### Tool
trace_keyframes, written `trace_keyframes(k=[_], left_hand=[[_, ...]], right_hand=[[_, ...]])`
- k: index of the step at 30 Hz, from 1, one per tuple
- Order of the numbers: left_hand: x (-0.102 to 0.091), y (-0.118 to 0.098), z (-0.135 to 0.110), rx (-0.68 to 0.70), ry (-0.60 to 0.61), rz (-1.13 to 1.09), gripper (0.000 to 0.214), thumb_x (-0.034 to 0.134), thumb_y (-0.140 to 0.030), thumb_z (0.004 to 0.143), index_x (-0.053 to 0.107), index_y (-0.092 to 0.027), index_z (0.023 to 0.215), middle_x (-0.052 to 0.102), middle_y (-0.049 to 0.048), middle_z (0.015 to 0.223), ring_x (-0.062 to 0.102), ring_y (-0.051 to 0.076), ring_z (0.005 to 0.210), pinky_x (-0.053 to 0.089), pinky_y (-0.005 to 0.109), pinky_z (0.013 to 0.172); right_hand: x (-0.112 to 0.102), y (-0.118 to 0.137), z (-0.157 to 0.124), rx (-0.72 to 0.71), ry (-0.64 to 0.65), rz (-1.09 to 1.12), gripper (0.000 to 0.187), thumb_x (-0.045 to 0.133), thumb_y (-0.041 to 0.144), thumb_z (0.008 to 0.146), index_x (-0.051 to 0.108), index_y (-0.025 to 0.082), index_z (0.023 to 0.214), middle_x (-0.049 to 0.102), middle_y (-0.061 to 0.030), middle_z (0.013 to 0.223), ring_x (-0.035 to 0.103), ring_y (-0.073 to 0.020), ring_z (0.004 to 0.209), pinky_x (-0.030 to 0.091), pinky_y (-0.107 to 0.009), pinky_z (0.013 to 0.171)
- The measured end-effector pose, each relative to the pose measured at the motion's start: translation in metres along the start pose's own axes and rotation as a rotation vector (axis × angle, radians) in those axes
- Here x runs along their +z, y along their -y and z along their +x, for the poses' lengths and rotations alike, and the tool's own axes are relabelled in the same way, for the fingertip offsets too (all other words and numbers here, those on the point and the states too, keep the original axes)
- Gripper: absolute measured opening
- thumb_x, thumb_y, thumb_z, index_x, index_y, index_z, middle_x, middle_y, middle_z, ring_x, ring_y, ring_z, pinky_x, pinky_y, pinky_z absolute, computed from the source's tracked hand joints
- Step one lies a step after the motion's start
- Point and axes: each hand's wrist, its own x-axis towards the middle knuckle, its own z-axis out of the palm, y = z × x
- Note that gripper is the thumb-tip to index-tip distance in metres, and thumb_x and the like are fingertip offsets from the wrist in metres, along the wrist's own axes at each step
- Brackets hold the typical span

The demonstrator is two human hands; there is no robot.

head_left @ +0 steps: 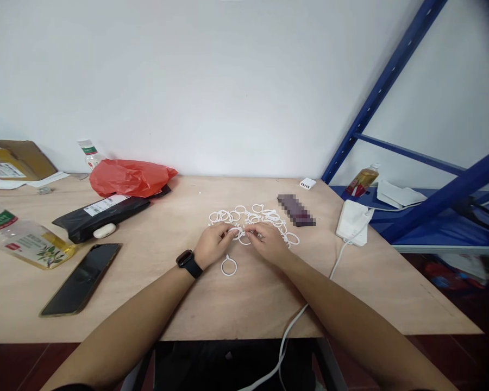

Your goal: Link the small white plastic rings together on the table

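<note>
My left hand (214,243), with a black watch on its wrist, is closed in a pinch on a white ring (236,234). My right hand (268,243) faces it, its thumb and fingers pinched together at the ring's other side. What exactly sits between the right fingertips is too small to make out. Behind and around both hands lies a loose pile of white rings (271,215), each with a small knob or eyelet. One single white ring (229,266) lies apart on the wooden table (244,315), nearer to me than the hands.
A dark phone (80,279), an oil-like bottle (28,239), a black parcel (101,214) and a red plastic bag (130,178) are on the left. At right lie a pixelated dark object (296,210), a white power strip (354,222) with a cable (287,334), and a blue rack (378,92).
</note>
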Motion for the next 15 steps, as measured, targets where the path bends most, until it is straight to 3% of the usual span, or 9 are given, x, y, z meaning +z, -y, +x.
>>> trace_keyframes(k=[3, 7, 15], left_hand=[[-0.0009, -0.0012, -0.0001, 0.040, -0.047, -0.027, 0.030, 0.050, -0.040, 0.096, 0.071, -0.019, 0.099, 0.065, 0.0053, 0.086, 0.059, 0.016, 0.080, 0.046, 0.027, 0.075], [-0.0019, -0.0049, 0.0001, 0.094, -0.049, -0.089, 0.029, 0.049, -0.038, 0.096, 0.072, -0.020, 0.100, 0.066, 0.0066, 0.089, 0.060, 0.017, 0.084, 0.048, 0.029, 0.078], [-0.0044, -0.0073, 0.0016, 0.082, -0.108, -0.115, 0.029, 0.049, -0.039, 0.096, 0.071, -0.019, 0.097, 0.070, 0.0051, 0.088, 0.061, 0.016, 0.080, 0.048, 0.028, 0.076]], right_hand=[[0.0002, -0.0007, 0.0006, 0.041, 0.002, -0.008, 0.013, 0.059, 0.019, 0.086, 0.071, 0.023, 0.089, 0.072, -0.0003, 0.079, 0.064, -0.0163, 0.076, 0.044, -0.034, 0.086], [0.0003, -0.0019, 0.0019, 0.153, 0.015, 0.057, 0.015, 0.057, 0.018, 0.082, 0.071, 0.022, 0.087, 0.072, -0.0005, 0.077, 0.064, -0.0154, 0.070, 0.048, -0.029, 0.071], [0.0030, -0.0065, 0.0035, 0.336, -0.046, 0.283, 0.016, 0.057, 0.020, 0.072, 0.070, 0.020, 0.082, 0.070, 0.0004, 0.070, 0.062, -0.0130, 0.059, 0.047, -0.024, 0.056]])
